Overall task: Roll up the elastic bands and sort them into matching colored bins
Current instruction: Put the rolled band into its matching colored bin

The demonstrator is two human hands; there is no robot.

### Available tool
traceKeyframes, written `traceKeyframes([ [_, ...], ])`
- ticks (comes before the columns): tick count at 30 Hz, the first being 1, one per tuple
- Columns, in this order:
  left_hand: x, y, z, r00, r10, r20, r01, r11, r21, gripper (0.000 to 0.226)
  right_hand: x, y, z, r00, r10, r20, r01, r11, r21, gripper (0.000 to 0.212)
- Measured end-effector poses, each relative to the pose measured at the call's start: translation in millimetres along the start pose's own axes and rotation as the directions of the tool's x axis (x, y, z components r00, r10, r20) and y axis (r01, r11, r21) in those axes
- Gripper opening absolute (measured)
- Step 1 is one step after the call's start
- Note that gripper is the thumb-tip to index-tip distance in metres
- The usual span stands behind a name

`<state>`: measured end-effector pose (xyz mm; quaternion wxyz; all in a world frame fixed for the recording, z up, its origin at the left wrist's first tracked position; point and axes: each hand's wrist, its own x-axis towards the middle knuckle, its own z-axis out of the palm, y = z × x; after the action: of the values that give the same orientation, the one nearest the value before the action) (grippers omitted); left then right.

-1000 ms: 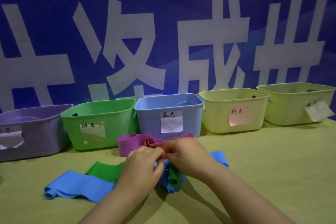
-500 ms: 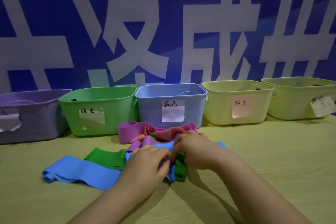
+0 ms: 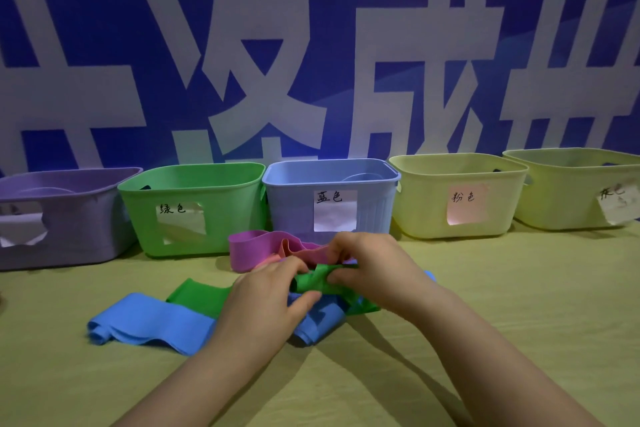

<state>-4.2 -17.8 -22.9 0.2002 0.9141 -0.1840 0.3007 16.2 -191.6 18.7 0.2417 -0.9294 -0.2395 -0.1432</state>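
Your left hand [image 3: 263,302] and right hand [image 3: 374,267] meet over the middle of the table. Each pinches one end of a bunched stretch of the green band [image 3: 311,279] between curled fingers and thumb.

Behind everything hangs a blue backdrop [image 3: 311,45] printed with very large white characters. Below it, a yellow-green table [image 3: 519,288] fills the lower half of the view.

Five bins stand in a row against the backdrop, each with a handwritten paper label on its front wall. From your left they are a purple bin [image 3: 69,218], a green bin [image 3: 228,218], a blue bin [image 3: 294,208], a pale yellow bin [image 3: 422,204] with a pink label, and a second pale yellow bin [image 3: 561,198] whose white label hangs askew.

A blue band [image 3: 149,321] lies flat on the table, running from the left under your left hand and beneath the bunched green. The rest of the green band trails left across it, partly hidden by that hand.

A magenta band [image 3: 249,248] lies crumpled just in front of the blue bin, between the bin and your hands. A smaller salmon band [image 3: 294,248] is folded against it. Your right hand covers the right ends of both.
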Motion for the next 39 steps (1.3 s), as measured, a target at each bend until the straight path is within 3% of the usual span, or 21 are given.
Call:
traceKeyframes([
  [5, 2.3, -11.9, -0.7, 0.985, -0.145, 0.093, 0.131, 0.981, 0.147, 0.083, 2.2, -1.3, 0.2, 0.993, -0.043, -0.11, 0.042, 0.999, -0.008, 0.009],
  [7, 3.9, -13.9, -3.1, 0.991, -0.132, 0.031, 0.13, 0.99, 0.056, 0.078, 1.7, -2.5, 0.3, 0.985, -0.055, -0.164, 0.056, 0.998, 0.003, 0.008],
  [12, 7.5, -9.6, -2.9, 0.98, 0.123, -0.155, -0.132, 0.99, -0.052, 0.043, 0.8, -8.3, 7.4, 0.969, -0.105, -0.222, 0.12, 0.991, 0.056, 0.014],
  [18, 6.3, -7.8, -4.1, 0.966, 0.119, -0.23, -0.132, 0.991, -0.038, 0.022, -1.5, -17.2, 6.8, 0.94, -0.187, -0.286, 0.224, 0.969, 0.102, 0.026],
  [21, 6.5, -10.7, -8.7, 0.972, 0.087, -0.218, -0.097, 0.995, -0.033, 0.015, -3.8, -17.7, 5.3, 0.966, -0.143, -0.216, 0.185, 0.964, 0.19, 0.042],
  [24, 4.9, -10.5, -10.4, 0.975, 0.006, -0.221, -0.028, 0.995, -0.1, 0.015, -4.1, -11.9, 5.8, 0.996, -0.046, -0.077, 0.057, 0.986, 0.155, 0.056],
  [29, 2.7, -5.5, -12.3, 0.971, -0.085, -0.224, 0.044, 0.983, -0.181, 0.008, -3.0, -6.6, 11.3, 0.992, 0.019, 0.125, -0.037, 0.989, 0.144, 0.046],
  [34, 4.2, -5.2, -17.1, 0.956, -0.118, -0.269, 0.063, 0.977, -0.205, 0.01, -1.4, -6.1, 17.3, 0.986, -0.015, 0.164, -0.03, 0.963, 0.266, 0.047],
  [37, 3.6, -4.8, -19.5, 0.944, -0.127, -0.303, 0.059, 0.973, -0.224, 0.016, 0.1, -2.8, 24.0, 0.987, -0.019, 0.161, -0.04, 0.934, 0.354, 0.058],
  [39, 3.3, -3.7, -19.6, 0.94, -0.107, -0.323, 0.035, 0.974, -0.222, 0.019, 0.9, -2.1, 24.8, 0.984, 0.002, 0.176, -0.092, 0.86, 0.502, 0.071],
])
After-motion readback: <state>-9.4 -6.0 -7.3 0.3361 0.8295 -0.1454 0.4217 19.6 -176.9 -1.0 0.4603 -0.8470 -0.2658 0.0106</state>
